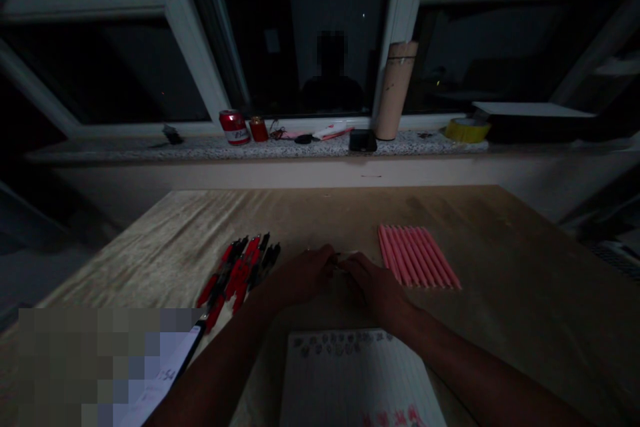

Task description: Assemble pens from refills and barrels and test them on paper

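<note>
My left hand (303,275) and my right hand (376,285) meet over the middle of the table (325,213). Both have their fingers drawn together at the tips, around something small and pale that is too dark to make out. A loose pile of red and black pens (239,272) lies to the left of my left hand. On the other side, pink pencil-like sticks (419,257) form a neat row close to my right hand. Below my wrists is a lined notebook page (345,373) with small dark drawings along its top and red marks lower down.
A phone (173,367) with a lit screen is at the lower left, partly blurred out. Along the window sill (300,150) stand a red can (235,127), a small red jar (259,129), a tall pink flask (397,91) and a yellow tape roll (467,130).
</note>
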A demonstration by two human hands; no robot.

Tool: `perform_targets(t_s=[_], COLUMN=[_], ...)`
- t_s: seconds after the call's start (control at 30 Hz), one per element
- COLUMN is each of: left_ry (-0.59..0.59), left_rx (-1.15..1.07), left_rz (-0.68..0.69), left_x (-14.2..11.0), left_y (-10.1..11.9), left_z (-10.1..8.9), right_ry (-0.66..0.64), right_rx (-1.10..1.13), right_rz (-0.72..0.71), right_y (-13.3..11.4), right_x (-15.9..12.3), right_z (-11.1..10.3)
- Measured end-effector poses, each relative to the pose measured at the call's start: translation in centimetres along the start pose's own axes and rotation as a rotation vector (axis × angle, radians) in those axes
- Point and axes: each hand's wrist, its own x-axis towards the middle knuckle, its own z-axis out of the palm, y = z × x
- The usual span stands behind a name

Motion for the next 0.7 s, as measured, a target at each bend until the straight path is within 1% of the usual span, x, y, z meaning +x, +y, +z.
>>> perform_targets(t_s=[0.1,0.23,0.33,0.47,0.7], left_ry=[-0.003,-0.031,-0.029,-0.035,-0.049], left_rx=[-0.02,-0.062,-0.093,-0.106,-0.122], left_rz=[0.026,0.011,0.03,0.069,0.059], left_x=[0.0,0.0,-0.1,0.0,0.1], left_y=[0.2,0.6,0.6,0.4,0.2], left_z=[0.0,-0.1,0.0,0.3,1.0], right_ry=[-0.004,-0.013,-0.009,0.006,0.024], right_rx=[-0.007,0.002,0.0,0.027,0.04], right_rz=[-0.001,0.002,0.005,-0.017,-0.029], right_y=[0.0,0.2,0.2,0.1,0.3], right_x=[0.1,0.1,0.0,0.0,0.0], right_z=[0.0,0.2,0.2,0.2,0.5])
